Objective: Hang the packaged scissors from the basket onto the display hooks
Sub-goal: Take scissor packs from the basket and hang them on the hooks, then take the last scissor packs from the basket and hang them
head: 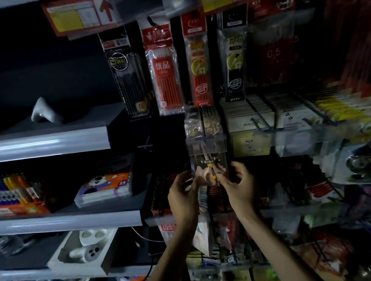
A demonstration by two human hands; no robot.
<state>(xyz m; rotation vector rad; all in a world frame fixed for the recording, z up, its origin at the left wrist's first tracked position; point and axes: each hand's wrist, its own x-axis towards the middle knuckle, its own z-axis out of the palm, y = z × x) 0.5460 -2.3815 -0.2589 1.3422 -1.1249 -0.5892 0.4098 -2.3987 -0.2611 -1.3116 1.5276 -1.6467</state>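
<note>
- Grey shelves (34,144) fill the left side, with boxed stationery on them; the light is dim.
- Pen refill packs (163,71) hang in a row above the centre.
- The left hand (183,195) has its fingers curled round the left edge of the packaged scissors (209,169).
- The right hand (239,186) pinches the right edge with bent fingers.
- The pack is held upright between both hands, its top just under a clear label holder (206,145) on a hook's tip; whether it is on the hook cannot be told.
</note>
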